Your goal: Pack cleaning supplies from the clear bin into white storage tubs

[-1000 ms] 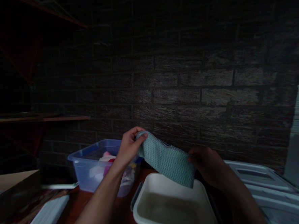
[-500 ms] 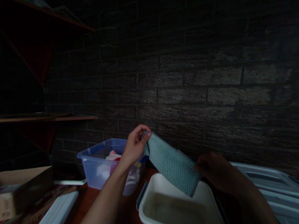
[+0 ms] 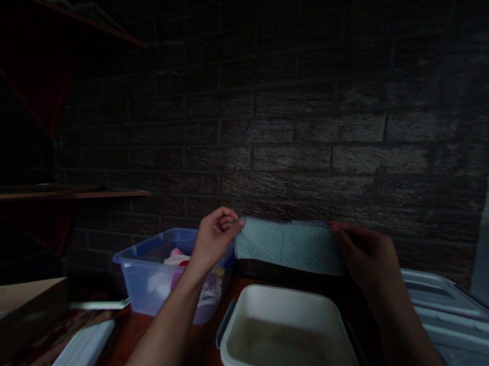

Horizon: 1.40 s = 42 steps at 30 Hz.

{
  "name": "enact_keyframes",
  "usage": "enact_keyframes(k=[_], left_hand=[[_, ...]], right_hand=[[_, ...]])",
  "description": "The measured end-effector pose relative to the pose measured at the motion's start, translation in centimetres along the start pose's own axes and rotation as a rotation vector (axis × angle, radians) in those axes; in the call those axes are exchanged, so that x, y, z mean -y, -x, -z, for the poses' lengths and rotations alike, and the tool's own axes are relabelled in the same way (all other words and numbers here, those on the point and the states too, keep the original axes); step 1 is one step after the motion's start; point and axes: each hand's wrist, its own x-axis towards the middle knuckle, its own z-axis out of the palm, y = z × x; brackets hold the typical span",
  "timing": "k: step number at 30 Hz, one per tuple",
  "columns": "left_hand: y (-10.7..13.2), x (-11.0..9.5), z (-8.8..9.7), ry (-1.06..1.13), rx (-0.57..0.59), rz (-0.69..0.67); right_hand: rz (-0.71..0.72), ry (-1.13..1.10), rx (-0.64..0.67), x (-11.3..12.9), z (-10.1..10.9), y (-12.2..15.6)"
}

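Observation:
A light teal textured cloth (image 3: 288,245) with a dark stitched edge is stretched level between my hands. My left hand (image 3: 216,234) pinches its upper left corner between thumb and fingers. At the other end, my right hand (image 3: 362,251) grips the upper right corner, partly covering that side. Below the cloth stands a white plastic bin (image 3: 291,302) with a dark side handle; nothing shows on the part of its floor in view. Behind my left forearm is a clear bluish tub (image 3: 139,281) holding white, red and purple soft-looking items.
On the left lie an open cardboard box (image 3: 29,313) and a pale flat lid (image 3: 83,344). Wooden shelves (image 3: 115,193) jut from the left. Grey plastic lids or containers (image 3: 455,328) are at the right. A dark brick wall (image 3: 272,135) rises behind the reddish table (image 3: 207,343).
My right hand has risen and moved slightly right, so the cloth went from slanting down to level and spread taut. The camera view has shifted a little to the right.

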Motion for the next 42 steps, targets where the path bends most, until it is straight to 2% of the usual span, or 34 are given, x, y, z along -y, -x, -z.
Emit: enact_keyframes(k=[6,9,11,14,19,25,30,36,42], left_hand=[[0.5,-0.7,-0.3,0.102,0.103,0.054],[0.7,-0.8,-0.5,0.004,0.193,0.026],[0.8,-0.6,-0.6,-0.077,0.21,0.013],[0.8,0.1,-1.0,-0.112,0.167,0.022],[0.7,0.9,-1.3,-0.042,0.03,0.013],[0.8,-0.5,-1.0,0.002,-0.117,-0.028],[0.8,-1.2,-0.8,-0.019,-0.191,-0.078],[0.8,-1.5,-0.7,-0.068,-0.198,-0.113],[0.8,-1.7,-0.5,-0.093,-0.104,-0.047]], right_hand=[[0.036,-0.014,-0.135,0.5,0.2,0.3],[0.03,0.01,-0.162,0.9,0.2,0.5],[0.027,-0.01,-0.162,1.1,0.1,0.6],[0.031,-0.077,-0.168,1.3,-0.2,0.5],[0.018,-0.13,-0.141,1.4,-0.8,0.4],[-0.049,-0.195,-0.128,2.1,-1.5,0.8],[-0.032,-0.162,-0.07,2.2,-1.4,1.0],[-0.023,-0.201,0.015,2.4,-1.4,0.9],[-0.038,-0.22,-0.08,2.2,-1.2,0.7]])
